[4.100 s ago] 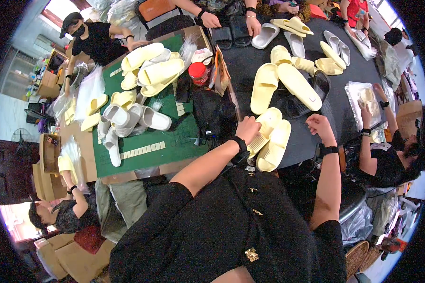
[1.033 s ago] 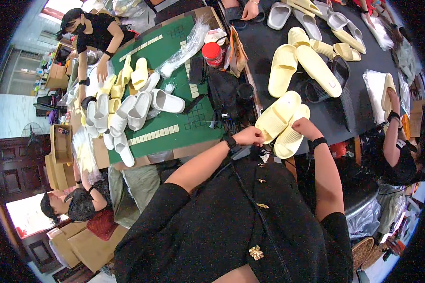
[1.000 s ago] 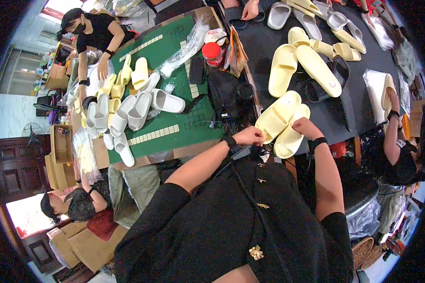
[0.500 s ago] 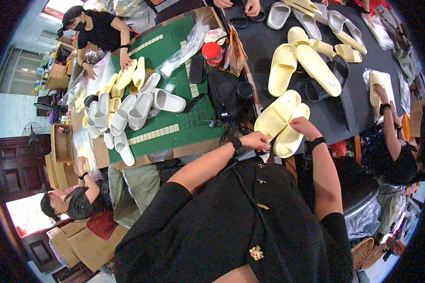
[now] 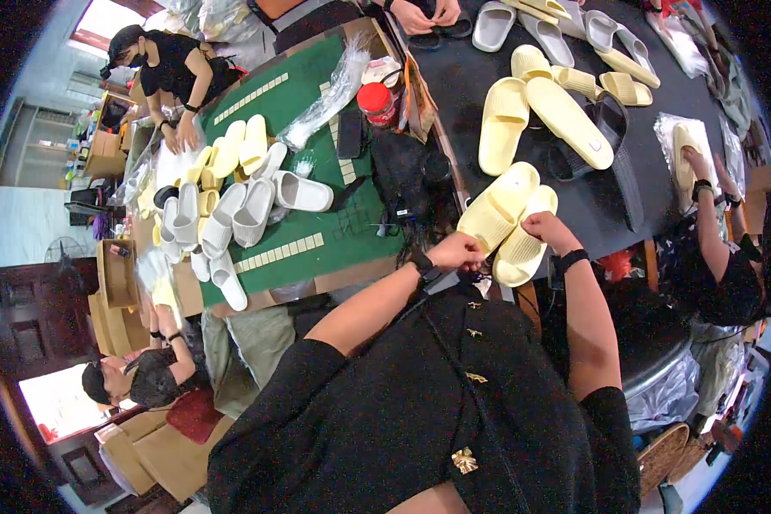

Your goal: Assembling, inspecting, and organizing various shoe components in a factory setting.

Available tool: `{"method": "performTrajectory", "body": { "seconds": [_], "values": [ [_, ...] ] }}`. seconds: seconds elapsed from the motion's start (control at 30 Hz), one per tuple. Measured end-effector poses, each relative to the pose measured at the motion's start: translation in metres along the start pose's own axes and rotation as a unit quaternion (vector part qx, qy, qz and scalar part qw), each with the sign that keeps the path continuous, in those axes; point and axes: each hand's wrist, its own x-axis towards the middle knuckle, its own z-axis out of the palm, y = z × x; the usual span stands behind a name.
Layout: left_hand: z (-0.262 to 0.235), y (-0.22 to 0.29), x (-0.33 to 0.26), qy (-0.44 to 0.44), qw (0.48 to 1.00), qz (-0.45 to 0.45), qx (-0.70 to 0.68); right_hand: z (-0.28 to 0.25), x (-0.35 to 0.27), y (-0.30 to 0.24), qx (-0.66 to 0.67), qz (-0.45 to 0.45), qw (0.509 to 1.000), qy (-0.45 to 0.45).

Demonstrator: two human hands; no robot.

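Note:
A pair of pale yellow slippers (image 5: 497, 206) lies at the near edge of the black table, heels toward me, one partly over the other. Beside the heel of the left slipper, my left hand (image 5: 457, 252) is closed in a pinch. Whatever its fingertips hold is too small to make out. My right hand (image 5: 550, 231) is curled into a fist over the right slipper (image 5: 522, 248), covering part of its side. What lies inside that fist is hidden.
More yellow slippers (image 5: 565, 116) and grey slippers (image 5: 495, 27) lie farther back on the black table (image 5: 591, 206). To the left, a green table (image 5: 351, 227) carries a slipper pile, a red-lidded jar (image 5: 377, 104) and plastic film (image 5: 330, 94). Co-workers handle slippers and bags around me.
My left hand has drawn slightly left, away from the gap between the slippers. My right hand stays over the right slipper. At far left, a co-worker's hands have shifted over the bags.

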Motion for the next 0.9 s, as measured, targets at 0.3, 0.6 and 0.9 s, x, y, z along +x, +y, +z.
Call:
{"method": "performTrajectory", "body": {
  "seconds": [0.3, 0.6, 0.9],
  "values": [
    [0.019, 0.008, 0.003, 0.038, 0.989, -0.016, 0.14, -0.001, 0.003, -0.005, -0.157, -0.064, 0.985, -0.024],
    [0.027, -0.009, 0.021, -0.076, 0.994, -0.031, 0.077, -0.002, 0.005, 0.002, -0.112, -0.039, 0.993, -0.014],
    [0.02, 0.0, 0.014, -0.104, 0.992, -0.065, 0.024, 0.003, -0.004, 0.003, -0.067, -0.025, 0.997, 0.007]
  ]
}}
